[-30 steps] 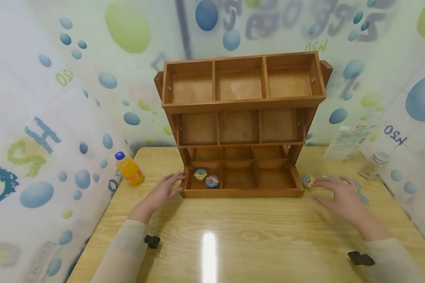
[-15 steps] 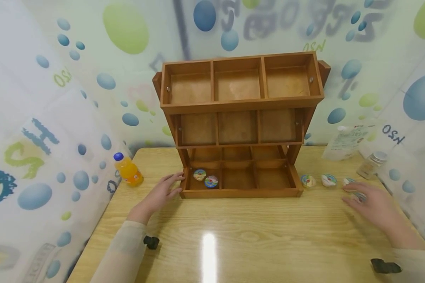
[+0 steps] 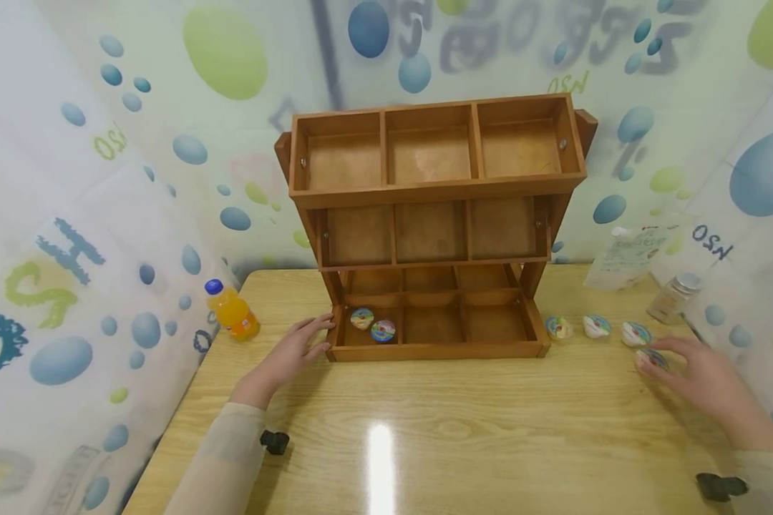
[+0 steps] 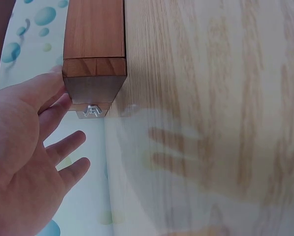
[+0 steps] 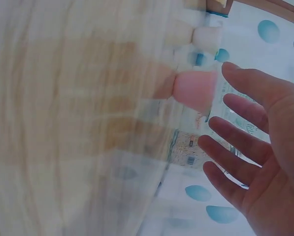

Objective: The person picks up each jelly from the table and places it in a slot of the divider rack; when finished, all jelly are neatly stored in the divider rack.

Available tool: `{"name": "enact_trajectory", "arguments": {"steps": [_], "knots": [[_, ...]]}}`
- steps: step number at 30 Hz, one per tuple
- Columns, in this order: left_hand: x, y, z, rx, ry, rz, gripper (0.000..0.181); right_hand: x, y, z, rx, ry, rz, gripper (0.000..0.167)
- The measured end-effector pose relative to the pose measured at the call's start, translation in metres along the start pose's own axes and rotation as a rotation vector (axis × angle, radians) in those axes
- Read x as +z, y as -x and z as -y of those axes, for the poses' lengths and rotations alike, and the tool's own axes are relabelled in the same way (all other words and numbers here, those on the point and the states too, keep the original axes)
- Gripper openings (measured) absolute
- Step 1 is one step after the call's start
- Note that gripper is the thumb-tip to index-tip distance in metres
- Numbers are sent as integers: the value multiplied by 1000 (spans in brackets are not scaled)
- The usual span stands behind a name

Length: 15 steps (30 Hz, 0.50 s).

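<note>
A brown wooden shelf rack (image 3: 431, 352) with tiers of compartments stands on the table. My left hand (image 3: 290, 357) touches the left end of its lowest tray, fingers mostly extended; the left wrist view shows this hand (image 4: 28, 142) against the wooden end. Two small lidded cups, a yellowish one (image 3: 362, 318) and a pinkish one (image 3: 383, 330), sit in the tray's left compartment. At the right, my right hand (image 3: 711, 372) reaches around the nearest lidded cup (image 3: 653, 359). In the right wrist view, its fingers are spread beside a pink cup (image 5: 196, 91), without gripping it.
More lidded cups (image 3: 559, 328), (image 3: 596, 327) and a third cup (image 3: 635, 334) lie right of the rack. Behind them stand a clear pouch (image 3: 631, 257) and a lidded jar (image 3: 676, 297). An orange drink bottle (image 3: 233, 311) stands at the left.
My right hand has moved right, from over the cup nearest the rack to the cup at the far right, uncovering the others. The left hand stays at the rack's end.
</note>
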<state>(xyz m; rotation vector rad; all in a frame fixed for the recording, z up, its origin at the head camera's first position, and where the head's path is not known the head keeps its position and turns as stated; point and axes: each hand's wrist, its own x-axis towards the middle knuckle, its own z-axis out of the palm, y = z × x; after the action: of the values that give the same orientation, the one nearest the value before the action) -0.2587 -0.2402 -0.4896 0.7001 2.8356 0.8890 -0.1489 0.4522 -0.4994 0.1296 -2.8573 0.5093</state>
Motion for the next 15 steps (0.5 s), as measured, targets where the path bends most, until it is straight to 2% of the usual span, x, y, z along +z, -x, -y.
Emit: {"name": "enact_trajectory", "arguments": {"steps": [4,10,15], "knots": [[0,0,-1,-2,8,0,47,-1,0,0,-3,14,16,52],[1,0,2,-2,12,-1,47,-4,-1,1,23,13,81,53],[1,1,1,-4,5,-2,48,-5,-1,0,28,22,96,56]]}}
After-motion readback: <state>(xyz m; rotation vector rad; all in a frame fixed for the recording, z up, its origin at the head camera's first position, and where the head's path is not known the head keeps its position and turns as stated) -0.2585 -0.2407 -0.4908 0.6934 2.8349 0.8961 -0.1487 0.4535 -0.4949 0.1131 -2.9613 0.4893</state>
